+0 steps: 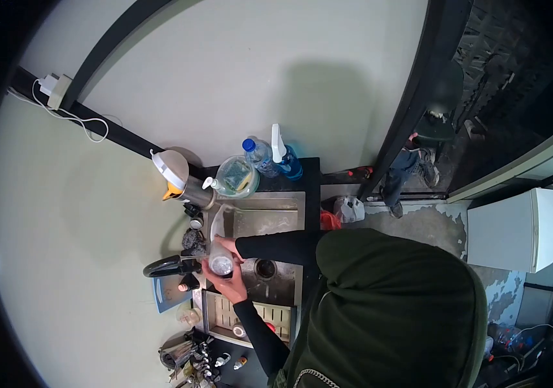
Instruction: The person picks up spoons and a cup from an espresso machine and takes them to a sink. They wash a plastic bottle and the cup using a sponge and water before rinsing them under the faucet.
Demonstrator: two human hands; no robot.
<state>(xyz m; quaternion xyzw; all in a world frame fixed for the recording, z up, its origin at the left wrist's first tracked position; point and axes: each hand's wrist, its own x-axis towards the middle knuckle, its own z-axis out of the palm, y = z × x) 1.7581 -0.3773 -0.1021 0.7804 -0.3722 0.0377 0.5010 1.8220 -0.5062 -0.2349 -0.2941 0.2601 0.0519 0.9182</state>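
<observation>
My right hand (227,247) and my left hand (230,286) are both closed around a clear, cup-like vessel (222,264), one on either side. The vessel is over the sink (283,294), close to the faucet (192,256), its round end turned toward the camera. Beside my right hand, a curved translucent white piece (220,222) lies along the sink edge. To the right of the vessel the round drain (265,269) shows in the basin. A dark scrubber (192,239) sits behind the faucet.
By the sink stand a kettle (195,192), a pump dispenser (236,178), a blue-capped bottle (260,157) and a blue spray bottle (292,169). A slatted drying rack (280,315) adjoins the sink. Another person (396,174) is in the doorway, near a white cabinet (503,226).
</observation>
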